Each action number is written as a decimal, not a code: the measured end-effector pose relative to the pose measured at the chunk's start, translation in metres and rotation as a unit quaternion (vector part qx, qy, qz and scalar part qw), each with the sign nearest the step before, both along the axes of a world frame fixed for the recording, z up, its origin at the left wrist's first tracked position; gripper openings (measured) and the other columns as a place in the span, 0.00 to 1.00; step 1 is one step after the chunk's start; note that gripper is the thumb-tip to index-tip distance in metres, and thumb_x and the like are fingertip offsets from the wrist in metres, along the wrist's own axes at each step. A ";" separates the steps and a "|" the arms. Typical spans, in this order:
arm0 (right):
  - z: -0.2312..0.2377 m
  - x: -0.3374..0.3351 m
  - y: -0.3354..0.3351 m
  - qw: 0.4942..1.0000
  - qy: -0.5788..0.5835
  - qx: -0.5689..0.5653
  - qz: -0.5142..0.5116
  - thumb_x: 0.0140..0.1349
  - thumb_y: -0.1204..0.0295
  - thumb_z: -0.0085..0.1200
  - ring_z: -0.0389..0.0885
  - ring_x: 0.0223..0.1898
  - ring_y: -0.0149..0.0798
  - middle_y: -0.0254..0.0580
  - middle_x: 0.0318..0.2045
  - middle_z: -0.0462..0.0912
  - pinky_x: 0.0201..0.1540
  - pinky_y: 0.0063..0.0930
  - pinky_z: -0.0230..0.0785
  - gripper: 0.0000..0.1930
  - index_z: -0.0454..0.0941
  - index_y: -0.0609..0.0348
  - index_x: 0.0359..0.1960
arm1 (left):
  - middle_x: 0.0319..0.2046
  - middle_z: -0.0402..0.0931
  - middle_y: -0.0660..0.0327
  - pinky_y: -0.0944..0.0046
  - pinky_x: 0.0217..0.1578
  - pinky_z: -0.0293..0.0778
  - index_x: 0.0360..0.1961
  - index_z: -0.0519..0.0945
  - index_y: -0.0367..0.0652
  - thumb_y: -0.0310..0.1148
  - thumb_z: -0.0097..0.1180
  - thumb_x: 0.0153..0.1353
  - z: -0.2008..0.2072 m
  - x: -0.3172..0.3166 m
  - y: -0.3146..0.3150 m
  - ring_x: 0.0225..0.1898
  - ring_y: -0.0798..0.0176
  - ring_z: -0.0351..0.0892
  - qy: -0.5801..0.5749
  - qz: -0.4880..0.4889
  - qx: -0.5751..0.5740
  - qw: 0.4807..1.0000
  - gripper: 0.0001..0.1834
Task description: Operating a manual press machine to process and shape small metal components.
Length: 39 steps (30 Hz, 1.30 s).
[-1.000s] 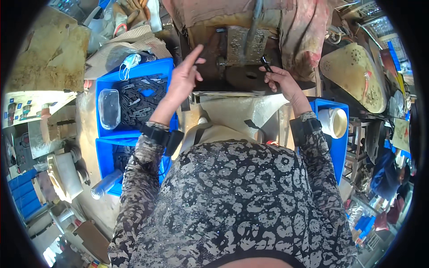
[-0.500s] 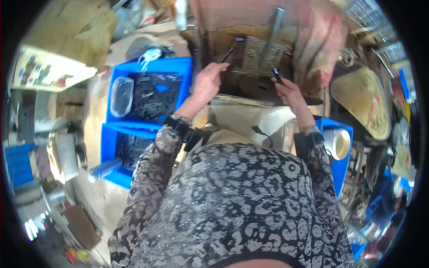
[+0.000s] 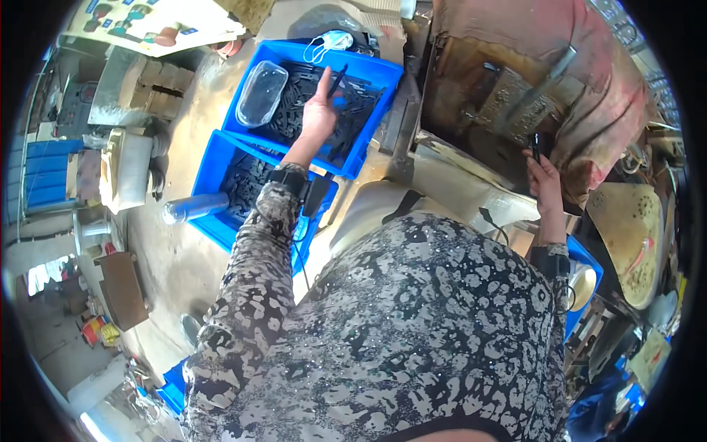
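My left hand is over the far blue bin, one finger stretched out, gripping a thin black strip. Beneath it lie many loose flat black pieces, similarly dark. At the right, my right hand is closed round a small black stick-like object, whose exact kind I cannot make out. It is at the near side of the machine bed, close to a worn metal block. A metal bar slants above that block.
A clear plastic tub sits in the far bin, with a face mask at its back rim. A nearer blue bin holds more black pieces and a clear cylinder. Reddish cloth drapes the machine's right side.
My left hand has moved left from the machine to over the far bin, carrying the thin strip. The view has turned left; my right hand stays by the machine with its black object.
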State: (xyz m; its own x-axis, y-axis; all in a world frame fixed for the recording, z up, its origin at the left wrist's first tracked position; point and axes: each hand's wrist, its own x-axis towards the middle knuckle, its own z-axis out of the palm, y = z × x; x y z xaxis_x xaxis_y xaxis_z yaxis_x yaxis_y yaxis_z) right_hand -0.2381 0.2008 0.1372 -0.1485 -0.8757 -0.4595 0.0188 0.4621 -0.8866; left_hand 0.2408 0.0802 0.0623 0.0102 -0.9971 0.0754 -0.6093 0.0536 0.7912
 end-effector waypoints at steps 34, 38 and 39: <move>0.136 0.015 -0.173 0.715 0.676 -0.172 -0.050 0.64 0.48 0.45 0.81 0.40 0.53 0.49 0.34 0.84 0.42 0.45 0.73 0.20 0.78 0.49 0.43 | 0.33 0.71 0.55 0.51 0.31 0.74 0.50 0.78 0.48 0.19 0.50 0.48 0.073 -0.185 0.014 0.32 0.46 0.76 -0.125 -0.315 -0.219 0.915 0.25; 0.130 0.011 -0.177 0.692 0.697 -0.183 -0.039 0.65 0.49 0.44 0.82 0.38 0.54 0.48 0.32 0.84 0.39 0.47 0.73 0.19 0.78 0.51 0.40 | 0.33 0.71 0.56 0.52 0.30 0.74 0.50 0.78 0.49 0.19 0.50 0.48 0.074 -0.186 0.014 0.31 0.47 0.76 -0.130 -0.320 -0.206 0.915 0.25; 0.128 0.010 -0.177 0.689 0.699 -0.189 -0.039 0.65 0.50 0.44 0.82 0.37 0.54 0.48 0.32 0.84 0.39 0.47 0.73 0.19 0.78 0.51 0.39 | 0.33 0.71 0.56 0.52 0.30 0.74 0.50 0.78 0.49 0.19 0.50 0.48 0.074 -0.186 0.015 0.31 0.47 0.76 -0.131 -0.320 -0.203 0.916 0.25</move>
